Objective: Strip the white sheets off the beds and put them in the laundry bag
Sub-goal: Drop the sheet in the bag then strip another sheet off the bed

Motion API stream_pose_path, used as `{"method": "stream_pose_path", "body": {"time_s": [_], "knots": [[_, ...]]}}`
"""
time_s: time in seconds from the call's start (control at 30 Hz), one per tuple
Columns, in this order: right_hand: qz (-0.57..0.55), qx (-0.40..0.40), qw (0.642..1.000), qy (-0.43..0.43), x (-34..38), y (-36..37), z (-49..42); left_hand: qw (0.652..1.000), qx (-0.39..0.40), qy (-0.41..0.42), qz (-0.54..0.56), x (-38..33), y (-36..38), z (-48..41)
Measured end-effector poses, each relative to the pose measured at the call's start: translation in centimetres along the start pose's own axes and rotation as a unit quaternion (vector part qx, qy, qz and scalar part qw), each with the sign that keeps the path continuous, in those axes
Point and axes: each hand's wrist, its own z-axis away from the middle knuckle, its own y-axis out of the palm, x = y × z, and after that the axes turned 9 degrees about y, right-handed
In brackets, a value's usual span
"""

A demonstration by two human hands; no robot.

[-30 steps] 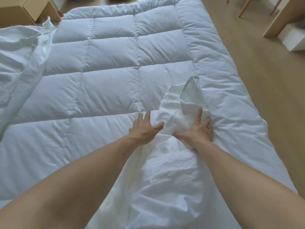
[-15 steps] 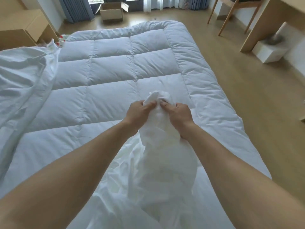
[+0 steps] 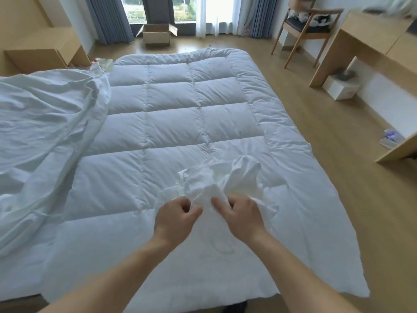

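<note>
The white sheet [image 3: 216, 179], held up bunched a moment ago, now lies crumpled on the quilted duvet [image 3: 171, 123] near centre — left hand [image 3: 174, 219] and right hand [image 3: 242, 216], fingers curled, pinch its near edge, so gathering for the bag likely goes on.

Left hand [image 3: 174, 216]: fingers curled, gripping the near edge of the bunched white sheet [image 3: 216, 179].
Right hand [image 3: 240, 216]: just beside the left, pinching the same bunch.
Bunched white sheet: crumpled, lying on the quilted duvet [image 3: 176, 116].
Quilted duvet: white, spread flat, stitched in squares.
Loose white sheet [image 3: 45, 123]: rumpled mass over the duvet's left side.
Cardboard box [image 3: 157, 35]: open, on the floor by the window.
Chair [image 3: 306, 28]: wooden, far right, near the desk [image 3: 370, 41].
Desk: light wood, along the right side.
</note>
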Motion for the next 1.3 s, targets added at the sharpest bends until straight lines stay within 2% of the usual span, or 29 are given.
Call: {"method": "stream_pose_path", "body": {"time_s": [0.07,0.13,0.2,0.23,0.3,0.37,0.4,0.43,0.5,0.57,0.67,0.73,0.83,0.9,0.97,1.1,1.23,1.3], "knots": [[0.07,0.035,0.997,-0.005,-2.1,2.2,1.1,0.999,-0.045,0.004,-0.03,1.8,0.5,1.2],[0.132,0.051,0.99,-0.022,-3.5,3.6,1.4,0.991,-0.078,0.099,-0.047,2.2,1.5,1.2],[0.17,0.066,0.981,-0.058,-3.7,3.8,1.7,0.979,-0.015,0.175,-0.103,1.9,3.0,0.5],[0.187,0.045,0.976,-0.1,-3.9,3.4,1.7,0.98,0.038,0.159,-0.111,1.8,3.7,0.3],[0.196,-0.09,0.955,-0.205,-4.4,1.9,1.3,0.989,0.119,0.034,-0.085,2.2,5.1,0.1],[0.188,-0.217,0.917,-0.275,-5.4,0.3,-0.3,0.988,0.123,-0.061,-0.072,2.9,6.5,-0.1],[0.204,-0.222,0.912,-0.278,-5.6,-0.4,-1.5,0.987,0.115,-0.081,-0.08,3.2,7.1,0.0],[0.234,-0.182,0.918,-0.264,-6.0,-1.0,-3.0,0.986,0.108,-0.094,-0.089,3.7,7.8,0.0],[0.312,-0.036,0.924,-0.216,-6.4,-1.2,-5.6,0.983,0.082,-0.12,-0.114,4.8,8.9,-0.3],[0.356,0.084,0.914,-0.176,-7.3,0.1,-7.9,0.977,0.051,-0.148,-0.147,6.1,10.1,-0.6],[0.334,0.168,0.926,-0.062,-9.9,2.6,-10.3,0.962,0.034,-0.225,-0.151,8.0,11.5,-1.6],[0.299,0.193,0.935,0.012,-11.6,4.2,-11.2,0.95,0.034,-0.287,-0.121,8.9,12.3,-2.7],[0.24,0.186,0.948,0.092,-12.6,5.8,-12.7,0.931,0.043,-0.358,-0.059,11.0,13.7,-4.7],[0.22,0.177,0.95,0.13,-12.7,6.3,-13.8,0.93,0.052,-0.362,-0.038,11.9,14.2,-5.7],[0.209,0.183,0.948,0.158,-12.7,6.4,-14.9,0.928,0.018,-0.371,0.024,12.1,14.0,-6.3],[0.149,0.222,0.944,0.193,-12.5,5.1,-17.1,0.932,-0.027,-0.331,0.149,12.1,13.3,-6.9],[-0.084,0.263,0.946,0.173,-11.0,2.6,-18.0,0.91,-0.053,-0.276,0.304,9.2,12.5,-8.6],[-0.134,0.261,0.946,0.14,-9.0,0.9,-18.7,0.912,-0.057,-0.232,0.333,7.2,11.7,-10.5]]}}
